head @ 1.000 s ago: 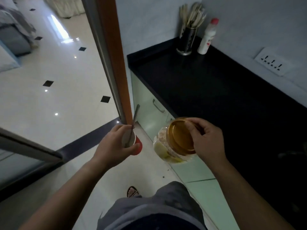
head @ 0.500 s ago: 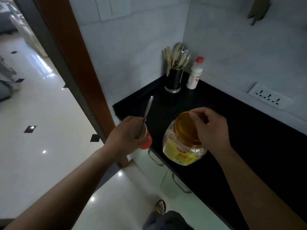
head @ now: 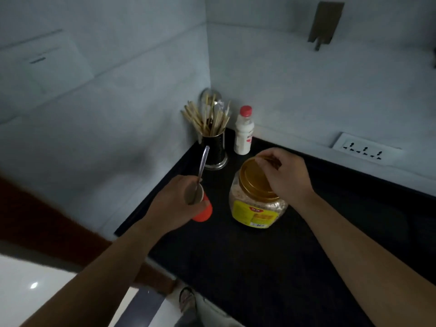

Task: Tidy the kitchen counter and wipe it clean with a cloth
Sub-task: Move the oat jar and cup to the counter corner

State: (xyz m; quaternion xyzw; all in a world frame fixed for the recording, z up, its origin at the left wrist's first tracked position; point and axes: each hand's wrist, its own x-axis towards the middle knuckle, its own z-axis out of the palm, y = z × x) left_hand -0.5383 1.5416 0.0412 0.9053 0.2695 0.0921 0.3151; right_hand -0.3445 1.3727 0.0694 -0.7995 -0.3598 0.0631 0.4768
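Note:
My left hand point(head: 174, 204) grips a small red cup point(head: 203, 210) with a metal spoon point(head: 201, 168) standing in it, held over the left edge of the black counter point(head: 259, 267). My right hand point(head: 283, 175) holds a clear plastic jar point(head: 257, 208) by its gold lid point(head: 253, 182). The jar has a yellow label and pale contents. It is low over the counter; I cannot tell whether its base touches. No cloth is in view.
A steel holder full of chopsticks point(head: 212, 138) and a white bottle with a red cap point(head: 243, 132) stand in the back corner against the walls. A socket strip point(head: 365, 149) sits on the right wall. A brown door frame point(head: 47, 220) borders the counter's left end.
Both hands have carried the cup and the jar from beside the cabinet front to above the counter, toward the back corner. The view has swung from the floor to the corner.

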